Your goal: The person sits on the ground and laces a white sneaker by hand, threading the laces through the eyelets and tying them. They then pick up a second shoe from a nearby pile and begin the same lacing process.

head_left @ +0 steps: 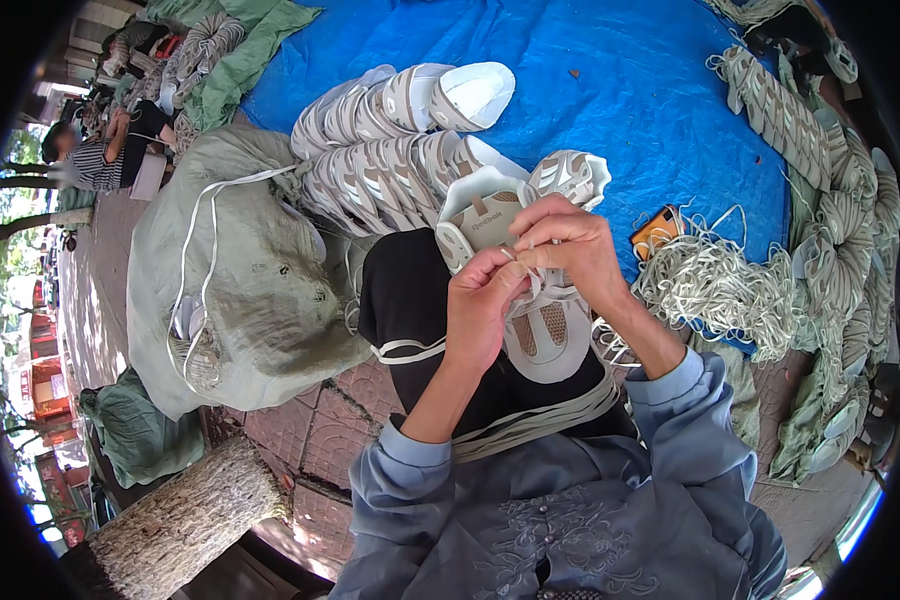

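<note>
A white and beige shoe upper (553,352) with mesh panels rests on my lap, its tongue (485,222) pointing away from me. My left hand (478,305) and my right hand (573,250) meet over its eyelets, thumbs and fingers pinched together. Between them runs a white shoelace (537,292), partly covered by my fingers. More pale laces (545,418) lie in a bundle across my thighs. Just beyond my right hand sits another shoe upper (568,176).
Nested rows of shoe uppers (380,178) lie on a blue tarp (630,90) ahead. Right of my knees is a heap of laces (720,290) beside an orange object (656,232). A grey-green sack (240,270), a log (185,520) and a seated person (105,160) are left.
</note>
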The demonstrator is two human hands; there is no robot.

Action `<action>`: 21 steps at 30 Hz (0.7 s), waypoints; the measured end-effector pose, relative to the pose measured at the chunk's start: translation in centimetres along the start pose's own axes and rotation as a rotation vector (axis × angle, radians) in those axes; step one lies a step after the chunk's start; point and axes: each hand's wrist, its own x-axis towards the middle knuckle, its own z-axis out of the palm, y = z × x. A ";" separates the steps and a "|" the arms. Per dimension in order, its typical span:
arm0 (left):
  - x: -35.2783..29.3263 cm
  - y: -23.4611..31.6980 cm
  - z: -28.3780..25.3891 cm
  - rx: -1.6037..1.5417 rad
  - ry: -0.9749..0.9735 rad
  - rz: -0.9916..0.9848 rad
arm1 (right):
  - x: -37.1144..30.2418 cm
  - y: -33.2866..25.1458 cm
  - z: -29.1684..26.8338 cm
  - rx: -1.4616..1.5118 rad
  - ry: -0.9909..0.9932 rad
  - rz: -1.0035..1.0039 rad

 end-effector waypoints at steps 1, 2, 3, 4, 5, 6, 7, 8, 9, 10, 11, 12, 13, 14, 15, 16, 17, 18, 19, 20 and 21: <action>0.1 0.0 0.0 -0.013 -0.008 -0.009 | -0.1 -0.1 0.0 0.070 -0.033 0.055; 0.2 0.0 -0.1 -0.026 -0.016 -0.018 | -0.2 -0.3 0.1 0.140 -0.066 0.110; 0.2 0.2 0.0 0.002 -0.022 -0.016 | -0.2 -0.7 0.0 0.206 -0.098 0.166; 0.2 0.4 0.1 0.013 -0.045 -0.025 | -0.2 -1.1 -0.1 0.220 -0.105 0.226; 0.3 0.6 0.1 0.024 -0.068 -0.035 | -0.1 -1.4 -0.2 0.233 -0.112 0.287; 0.3 0.8 0.1 0.038 -0.093 -0.045 | 0.0 -1.6 -0.2 0.247 -0.117 0.344; 0.3 0.9 0.0 0.088 -0.110 -0.063 | 0.0 -1.4 -0.3 0.278 -0.131 0.329; 0.3 1.0 -0.1 0.138 -0.127 -0.080 | -0.1 -1.0 -0.5 0.309 -0.144 0.314; 0.2 1.1 -0.2 0.187 -0.142 -0.099 | -0.2 -0.7 -0.7 0.340 -0.159 0.301; 0.2 1.2 -0.4 0.235 -0.173 -0.109 | -0.3 -0.3 -0.8 0.325 -0.173 0.296; 0.2 1.3 -0.7 0.284 -0.204 -0.118 | -0.3 0.0 -1.0 0.311 -0.188 0.292; 0.2 1.5 -0.9 0.332 -0.235 -0.130 | -0.4 0.1 -1.1 0.297 -0.201 0.289; 0.1 1.8 -1.0 0.444 -0.248 -0.134 | -0.4 0.1 -1.3 0.244 -0.244 0.252; 0.0 2.2 -1.0 0.557 -0.261 -0.139 | -0.5 0.0 -1.4 0.190 -0.286 0.215; 0.0 2.5 -0.8 0.671 -0.273 -0.141 | -0.4 0.1 -1.5 0.138 -0.329 0.176; -0.4 2.7 -0.2 0.752 -0.270 -0.121 | -0.3 0.2 -1.6 0.166 -0.325 0.255; -0.9 2.9 0.6 0.832 -0.266 -0.100 | -0.2 0.3 -1.7 0.195 -0.322 0.334; -1.3 3.1 1.1 0.914 -0.259 -0.076 | 0.0 0.3 -1.8 0.225 -0.323 0.410; -1.3 2.7 0.5 0.807 -0.259 -0.074 | 0.1 0.1 -1.9 0.188 -0.390 0.449; -1.2 3.0 0.4 0.654 -0.206 -0.053 | 0.1 0.1 -1.5 0.159 -0.408 0.429; -0.9 3.5 0.1 0.501 -0.162 -0.035 | -0.1 0.3 -1.1 0.128 -0.417 0.408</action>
